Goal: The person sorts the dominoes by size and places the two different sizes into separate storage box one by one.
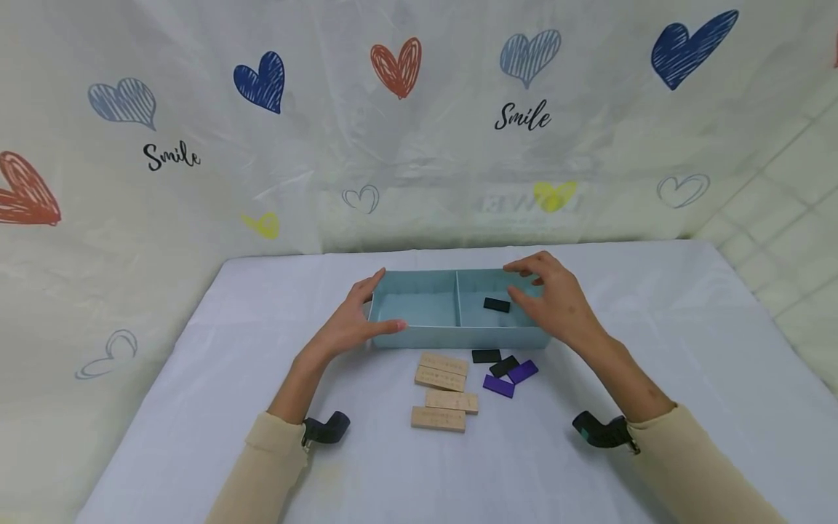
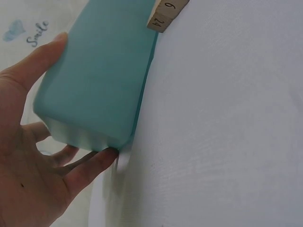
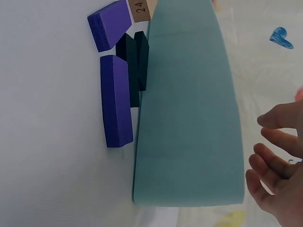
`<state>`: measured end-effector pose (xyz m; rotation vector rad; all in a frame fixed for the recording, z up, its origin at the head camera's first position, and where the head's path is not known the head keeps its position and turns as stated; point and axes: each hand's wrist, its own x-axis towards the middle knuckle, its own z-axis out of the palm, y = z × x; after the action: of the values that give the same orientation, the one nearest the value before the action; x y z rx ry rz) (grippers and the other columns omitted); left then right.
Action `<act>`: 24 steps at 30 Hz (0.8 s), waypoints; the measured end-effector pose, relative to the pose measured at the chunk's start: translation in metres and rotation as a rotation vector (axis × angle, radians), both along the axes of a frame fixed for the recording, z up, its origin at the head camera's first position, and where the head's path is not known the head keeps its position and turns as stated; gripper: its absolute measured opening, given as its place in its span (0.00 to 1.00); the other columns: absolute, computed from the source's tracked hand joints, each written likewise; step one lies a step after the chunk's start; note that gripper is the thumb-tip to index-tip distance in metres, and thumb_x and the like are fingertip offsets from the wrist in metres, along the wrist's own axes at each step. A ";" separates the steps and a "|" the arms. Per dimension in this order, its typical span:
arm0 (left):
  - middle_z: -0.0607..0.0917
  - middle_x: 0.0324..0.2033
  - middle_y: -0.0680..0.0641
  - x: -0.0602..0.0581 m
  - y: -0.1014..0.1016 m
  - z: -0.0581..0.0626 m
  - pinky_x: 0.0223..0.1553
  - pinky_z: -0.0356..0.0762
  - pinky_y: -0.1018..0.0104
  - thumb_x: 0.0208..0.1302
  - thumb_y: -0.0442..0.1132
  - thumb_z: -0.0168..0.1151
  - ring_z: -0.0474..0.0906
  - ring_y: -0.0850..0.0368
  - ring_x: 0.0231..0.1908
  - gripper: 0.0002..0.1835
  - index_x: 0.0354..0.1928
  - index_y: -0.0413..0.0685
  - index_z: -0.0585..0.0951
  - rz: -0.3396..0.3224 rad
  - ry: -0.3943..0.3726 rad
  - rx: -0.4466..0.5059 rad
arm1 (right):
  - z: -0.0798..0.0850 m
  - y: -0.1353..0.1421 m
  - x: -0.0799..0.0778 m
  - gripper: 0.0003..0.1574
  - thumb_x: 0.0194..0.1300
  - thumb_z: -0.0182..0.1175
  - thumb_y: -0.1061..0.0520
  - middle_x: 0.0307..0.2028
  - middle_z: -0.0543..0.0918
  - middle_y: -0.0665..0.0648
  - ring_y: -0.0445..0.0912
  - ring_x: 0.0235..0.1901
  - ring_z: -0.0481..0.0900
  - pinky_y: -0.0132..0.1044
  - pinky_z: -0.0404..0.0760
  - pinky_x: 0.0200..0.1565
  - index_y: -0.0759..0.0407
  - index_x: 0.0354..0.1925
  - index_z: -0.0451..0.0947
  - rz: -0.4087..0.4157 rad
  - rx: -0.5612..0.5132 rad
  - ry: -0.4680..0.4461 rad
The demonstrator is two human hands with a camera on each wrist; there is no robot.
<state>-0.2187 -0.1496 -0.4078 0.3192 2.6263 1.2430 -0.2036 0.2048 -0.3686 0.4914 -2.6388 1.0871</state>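
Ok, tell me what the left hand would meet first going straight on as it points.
The left hand would most likely meet the left end of the blue box first; it spreads around that end, though the palm's remaining gap is hard to judge.

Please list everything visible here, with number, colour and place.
Box: one, blue, on tablecloth
Black blocks: three, black, one in box's right compartment, two in front
Purple blocks: two, purple, beside front black blocks
Wooden blocks: four, light brown, left of these
Tablecloth: one, white, underneath
Backdrop: one, whitish, behind, with hearts and words
Wrist cameras: two, black, on wrists
Sleeves: two, beige, one per arm
Left hand: one, holding box's left end
Right hand: one, at box's right end
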 end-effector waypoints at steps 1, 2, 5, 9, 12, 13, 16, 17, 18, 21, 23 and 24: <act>0.49 0.83 0.47 0.000 0.000 0.000 0.74 0.62 0.34 0.57 0.62 0.76 0.55 0.43 0.81 0.60 0.84 0.72 0.48 0.000 -0.002 0.001 | 0.001 0.000 0.002 0.19 0.68 0.67 0.65 0.53 0.80 0.63 0.58 0.52 0.80 0.56 0.81 0.56 0.63 0.57 0.84 0.000 0.001 -0.004; 0.49 0.83 0.47 0.000 0.000 0.000 0.74 0.62 0.34 0.57 0.62 0.76 0.55 0.43 0.81 0.60 0.84 0.72 0.48 0.000 -0.001 0.000 | 0.003 0.000 0.004 0.18 0.68 0.67 0.65 0.52 0.81 0.63 0.58 0.52 0.80 0.56 0.81 0.56 0.62 0.56 0.84 0.001 0.003 -0.008; 0.49 0.83 0.47 0.000 0.001 0.001 0.74 0.63 0.34 0.57 0.62 0.77 0.55 0.43 0.81 0.60 0.84 0.73 0.48 0.001 -0.004 0.003 | 0.006 0.001 0.010 0.17 0.69 0.67 0.64 0.51 0.81 0.62 0.59 0.52 0.80 0.57 0.80 0.56 0.61 0.56 0.85 0.010 0.002 -0.011; 0.49 0.83 0.47 0.000 0.001 0.000 0.73 0.65 0.35 0.57 0.61 0.77 0.55 0.43 0.81 0.60 0.84 0.72 0.49 0.002 -0.012 0.013 | 0.006 0.001 0.016 0.18 0.69 0.68 0.63 0.50 0.82 0.59 0.56 0.50 0.80 0.52 0.80 0.54 0.60 0.56 0.85 0.021 0.013 0.012; 0.50 0.83 0.47 0.000 0.001 -0.001 0.72 0.66 0.35 0.57 0.61 0.77 0.55 0.42 0.81 0.60 0.84 0.69 0.49 -0.002 -0.012 0.015 | 0.005 0.001 0.020 0.17 0.69 0.68 0.63 0.49 0.82 0.57 0.52 0.48 0.80 0.45 0.80 0.52 0.59 0.56 0.85 0.024 0.022 0.035; 0.50 0.83 0.46 0.000 0.000 -0.001 0.72 0.67 0.35 0.57 0.61 0.77 0.56 0.42 0.81 0.60 0.84 0.68 0.49 -0.003 -0.011 0.015 | 0.005 0.000 0.022 0.17 0.69 0.68 0.63 0.49 0.82 0.56 0.51 0.48 0.80 0.43 0.79 0.52 0.58 0.55 0.85 0.027 0.021 0.038; 0.50 0.83 0.46 0.000 0.000 -0.001 0.71 0.67 0.35 0.57 0.62 0.76 0.56 0.41 0.80 0.60 0.85 0.68 0.48 -0.004 -0.007 0.013 | 0.007 -0.001 0.028 0.17 0.68 0.68 0.63 0.49 0.83 0.54 0.49 0.47 0.80 0.35 0.78 0.49 0.56 0.54 0.85 0.036 0.018 0.048; 0.50 0.83 0.46 0.000 0.000 -0.001 0.71 0.67 0.35 0.57 0.62 0.76 0.56 0.41 0.80 0.60 0.84 0.68 0.48 -0.004 -0.006 0.013 | 0.008 -0.001 0.030 0.17 0.68 0.69 0.63 0.49 0.83 0.54 0.49 0.48 0.79 0.34 0.78 0.49 0.56 0.54 0.85 0.042 0.016 0.049; 0.50 0.83 0.46 0.000 -0.001 -0.001 0.71 0.67 0.35 0.57 0.62 0.76 0.56 0.41 0.80 0.60 0.84 0.68 0.48 -0.003 -0.006 0.014 | 0.008 -0.001 0.032 0.16 0.68 0.69 0.63 0.49 0.83 0.53 0.48 0.48 0.79 0.31 0.77 0.48 0.55 0.54 0.85 0.047 0.015 0.048; 0.50 0.83 0.47 0.000 0.000 -0.001 0.71 0.67 0.35 0.57 0.61 0.77 0.56 0.42 0.81 0.60 0.84 0.69 0.49 -0.001 -0.005 0.018 | 0.010 -0.003 0.038 0.16 0.68 0.69 0.63 0.49 0.84 0.51 0.46 0.48 0.78 0.28 0.76 0.47 0.53 0.53 0.85 0.067 0.008 0.048; 0.50 0.83 0.47 0.000 0.000 -0.001 0.71 0.67 0.35 0.57 0.61 0.77 0.56 0.42 0.81 0.60 0.84 0.70 0.49 0.000 -0.006 0.019 | 0.010 -0.004 0.041 0.16 0.67 0.69 0.63 0.49 0.84 0.50 0.44 0.48 0.78 0.27 0.76 0.47 0.52 0.53 0.85 0.076 0.009 0.049; 0.50 0.83 0.47 0.000 0.000 -0.001 0.71 0.67 0.35 0.57 0.62 0.77 0.56 0.42 0.80 0.60 0.84 0.70 0.49 0.000 -0.005 0.019 | 0.010 -0.005 0.043 0.16 0.67 0.70 0.63 0.48 0.84 0.49 0.44 0.48 0.78 0.27 0.77 0.46 0.52 0.53 0.86 0.079 0.010 0.049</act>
<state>-0.2191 -0.1499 -0.4086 0.3193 2.6114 1.2675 -0.1610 0.1999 -0.3583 0.6207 -2.6030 1.0709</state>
